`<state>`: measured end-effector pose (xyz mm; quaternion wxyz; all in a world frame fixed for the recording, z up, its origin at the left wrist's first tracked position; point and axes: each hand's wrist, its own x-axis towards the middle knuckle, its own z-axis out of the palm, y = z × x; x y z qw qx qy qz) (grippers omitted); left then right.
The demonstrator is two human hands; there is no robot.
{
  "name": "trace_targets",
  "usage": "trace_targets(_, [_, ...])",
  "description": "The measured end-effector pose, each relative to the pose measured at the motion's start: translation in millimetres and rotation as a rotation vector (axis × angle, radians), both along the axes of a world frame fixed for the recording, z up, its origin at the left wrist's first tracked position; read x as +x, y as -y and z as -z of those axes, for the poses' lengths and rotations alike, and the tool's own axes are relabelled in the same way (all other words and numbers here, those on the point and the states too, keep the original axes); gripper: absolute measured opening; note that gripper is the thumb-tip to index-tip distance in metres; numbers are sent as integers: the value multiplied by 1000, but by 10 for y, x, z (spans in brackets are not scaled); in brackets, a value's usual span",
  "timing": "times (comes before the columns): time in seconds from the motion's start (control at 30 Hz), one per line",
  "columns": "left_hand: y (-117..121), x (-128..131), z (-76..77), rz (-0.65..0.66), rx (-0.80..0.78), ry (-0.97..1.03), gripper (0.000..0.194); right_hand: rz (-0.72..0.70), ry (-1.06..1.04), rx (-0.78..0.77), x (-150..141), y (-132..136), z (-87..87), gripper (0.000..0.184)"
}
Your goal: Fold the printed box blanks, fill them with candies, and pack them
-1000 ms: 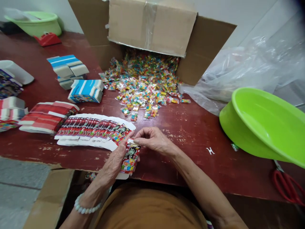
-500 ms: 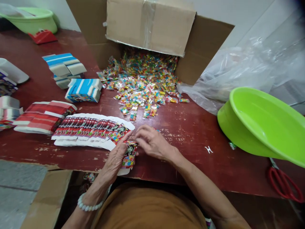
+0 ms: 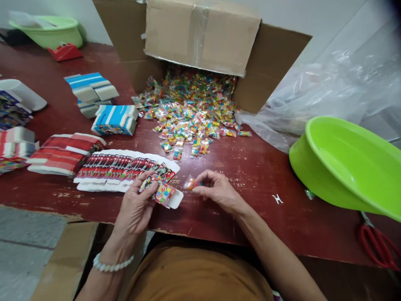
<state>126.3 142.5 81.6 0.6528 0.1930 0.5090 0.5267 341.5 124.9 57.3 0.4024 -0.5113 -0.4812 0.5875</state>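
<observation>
My left hand (image 3: pixel 138 205) grips a small printed carton (image 3: pixel 163 193) with its white end flap open toward the right, held just above the table's front edge. My right hand (image 3: pixel 216 190) pinches a small clear candy packet (image 3: pixel 190 183) with orange pieces, a short gap to the right of the carton's open end. A fanned row of flat red printed cartons (image 3: pixel 122 169) lies on the dark red table (image 3: pixel 250 167) just beyond my left hand. A heap of candy packets (image 3: pixel 191 113) spills from a tipped cardboard box (image 3: pixel 200 33) at the back.
Stacks of blue cartons (image 3: pixel 114 119) and red cartons (image 3: pixel 62 152) lie at the left. A lime green basin (image 3: pixel 347 163) sits at the right beside clear plastic sheeting (image 3: pixel 328 88) and red scissors (image 3: pixel 376 242). Another green basin (image 3: pixel 46 31) stands far left.
The carton has turned from upright to lying sideways with its end flap open. My right hand has left the carton and now pinches a candy packet beside it.
</observation>
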Motion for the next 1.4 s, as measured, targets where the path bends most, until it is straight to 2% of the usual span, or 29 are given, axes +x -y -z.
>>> trace_targets(0.07, [-25, 25, -37, -56, 5, 9, 63, -33, -76, -19, -103, 89, -53, 26])
trace_targets(0.17, [-1, 43, -23, -65, -6, 14, 61, 50, 161, 145, -171, 139, -61, 11])
trace_targets(0.23, [53, 28, 17, 8, -38, -1, 58, 95, 320, 275, -151, 120, -66, 4])
trace_targets(0.33, [162, -15, 76, 242, -81, -36, 58, 19, 397, 423, -74, 67, -136, 9])
trace_targets(0.47, [289, -14, 100, 659, -87, -26, 56, -236, 414, 489, 3, 25, -266, 13])
trace_targets(0.5, [309, 1, 97, 734, -87, -21, 52, -282, 415, 483, 15, 20, -284, 14])
trace_targets(0.57, [334, 38, 87, 800, -81, -17, 48, -324, 411, 470, 40, 17, -296, 17])
trace_targets(0.67, [342, 94, 85, 787, -27, -65, 45, -293, 440, 463, 76, 23, -303, 17])
trace_targets(0.73, [338, 130, 101, 767, 44, -144, 45, -329, 473, 456, 78, 32, -324, 17])
trace_targets(0.8, [331, 163, 126, 743, 90, -224, 53, -402, 478, 448, 51, 32, -346, 21])
trace_targets(0.87, [326, 186, 147, 749, 109, -257, 63, -399, 383, 417, 10, 14, -337, 27])
trace_targets(0.9, [324, 192, 151, 757, 115, -255, 64, -339, 295, 390, -6, -2, -315, 28])
trace_targets(0.97, [324, 192, 140, 747, 121, -227, 59, -128, 97, 329, -18, -39, -240, 26])
trace_targets(1.03, [327, 186, 111, 670, 86, -174, 48, 69, -38, 261, -6, -65, -152, 25])
trace_targets(1.1, [330, 189, 85, 576, 12, -104, 48, 135, -90, 160, 0, -62, -84, 33])
trace_targets(1.2, [338, 222, 99, 509, -60, -25, 49, 8, -183, -39, -59, -4, -33, 46])
trace_targets(1.3, [351, 264, 162, 514, 7, -12, 39, -166, -349, -162, -176, 66, -4, 47])
trace_targets(1.37, [350, 278, 185, 503, 50, 7, 35, -143, -370, -98, -235, 102, 2, 39])
trace_targets(1.4, [344, 278, 183, 499, 37, 35, 36, -85, -323, -8, -250, 119, -5, 34])
